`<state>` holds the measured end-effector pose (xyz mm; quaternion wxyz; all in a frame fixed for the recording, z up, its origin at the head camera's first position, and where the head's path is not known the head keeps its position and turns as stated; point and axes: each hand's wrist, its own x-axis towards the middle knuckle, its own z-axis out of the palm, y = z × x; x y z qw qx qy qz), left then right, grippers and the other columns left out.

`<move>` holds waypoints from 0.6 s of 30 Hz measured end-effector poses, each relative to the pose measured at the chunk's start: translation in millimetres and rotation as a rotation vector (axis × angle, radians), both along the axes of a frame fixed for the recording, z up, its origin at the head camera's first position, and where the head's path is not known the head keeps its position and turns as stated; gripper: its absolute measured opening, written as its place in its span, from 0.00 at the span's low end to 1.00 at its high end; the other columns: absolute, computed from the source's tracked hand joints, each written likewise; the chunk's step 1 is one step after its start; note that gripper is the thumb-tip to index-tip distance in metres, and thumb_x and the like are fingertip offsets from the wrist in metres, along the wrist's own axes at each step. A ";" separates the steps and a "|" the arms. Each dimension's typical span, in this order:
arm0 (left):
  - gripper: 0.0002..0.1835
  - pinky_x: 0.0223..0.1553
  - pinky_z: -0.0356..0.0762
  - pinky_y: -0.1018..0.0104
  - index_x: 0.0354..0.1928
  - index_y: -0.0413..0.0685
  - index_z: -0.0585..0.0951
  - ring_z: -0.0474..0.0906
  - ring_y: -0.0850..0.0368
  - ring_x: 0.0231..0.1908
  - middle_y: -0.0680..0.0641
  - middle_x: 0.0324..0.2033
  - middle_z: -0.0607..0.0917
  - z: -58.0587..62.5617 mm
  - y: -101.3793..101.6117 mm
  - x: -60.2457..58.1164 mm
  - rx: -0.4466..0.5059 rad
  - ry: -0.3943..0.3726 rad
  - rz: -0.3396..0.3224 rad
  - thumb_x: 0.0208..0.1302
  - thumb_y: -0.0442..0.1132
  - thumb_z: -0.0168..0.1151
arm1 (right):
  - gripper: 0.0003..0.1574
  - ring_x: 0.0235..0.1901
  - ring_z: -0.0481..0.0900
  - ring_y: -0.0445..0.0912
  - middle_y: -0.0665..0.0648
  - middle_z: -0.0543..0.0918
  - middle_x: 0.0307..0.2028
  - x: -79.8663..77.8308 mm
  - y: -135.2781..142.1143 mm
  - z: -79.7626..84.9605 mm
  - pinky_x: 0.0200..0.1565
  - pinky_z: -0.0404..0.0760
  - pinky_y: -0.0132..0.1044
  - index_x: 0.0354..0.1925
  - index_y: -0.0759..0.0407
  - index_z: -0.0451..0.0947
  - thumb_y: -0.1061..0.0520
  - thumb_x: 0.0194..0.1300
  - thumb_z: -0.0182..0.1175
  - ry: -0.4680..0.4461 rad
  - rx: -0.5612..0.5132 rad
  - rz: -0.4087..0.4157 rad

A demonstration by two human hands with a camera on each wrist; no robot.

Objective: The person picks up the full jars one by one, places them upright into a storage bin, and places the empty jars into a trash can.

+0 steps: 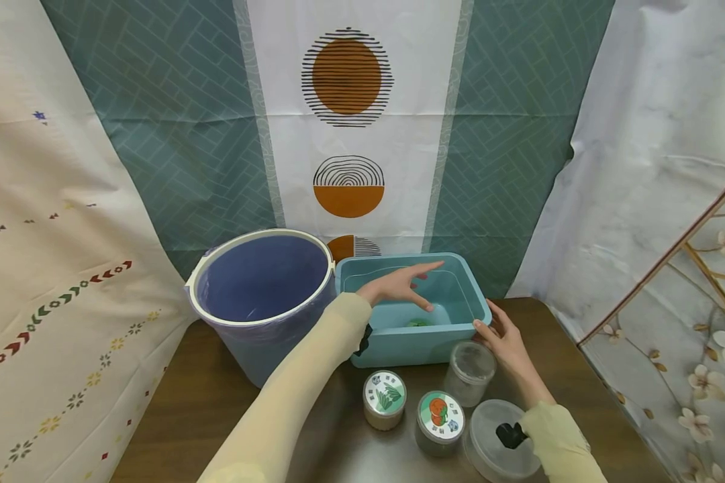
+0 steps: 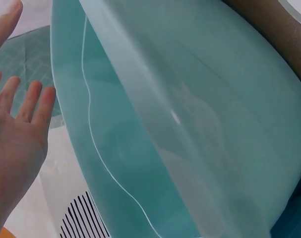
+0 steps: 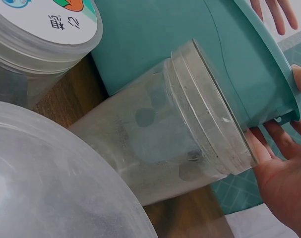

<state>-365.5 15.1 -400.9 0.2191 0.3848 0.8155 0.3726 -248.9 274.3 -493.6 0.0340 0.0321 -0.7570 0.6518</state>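
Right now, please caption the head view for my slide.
Left hand hovers over a teal bin gripped by the right hand.

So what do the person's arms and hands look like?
The left sleeve and right sleeve are long, plain and pale yellow. A small black piece shows near the left cuff, another black piece near the right. The left hand and right hand wear no gloves.

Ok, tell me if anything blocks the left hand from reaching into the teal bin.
Nothing visible does: the left hand is over the open top of the teal bin. The tall clear jar stands outside, in front, off that path.
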 end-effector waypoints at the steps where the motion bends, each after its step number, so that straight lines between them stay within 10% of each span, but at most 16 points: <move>1: 0.53 0.73 0.60 0.47 0.79 0.67 0.47 0.54 0.48 0.76 0.55 0.79 0.48 0.0 -1.1 0.3 0.008 -0.003 0.000 0.60 0.42 0.72 | 0.44 0.48 0.75 0.22 0.74 0.57 0.73 -0.2 0.0 -0.1 0.47 0.83 0.30 0.78 0.56 0.45 0.55 0.74 0.54 -0.002 0.000 -0.003; 18: 0.51 0.72 0.61 0.49 0.79 0.64 0.49 0.56 0.50 0.75 0.56 0.78 0.50 -3.6 -25.2 15.7 0.184 0.029 -0.018 0.61 0.37 0.70 | 0.45 0.44 0.74 0.19 0.72 0.55 0.74 0.9 -1.9 1.7 0.48 0.83 0.30 0.79 0.53 0.43 0.53 0.75 0.54 -0.039 0.032 -0.015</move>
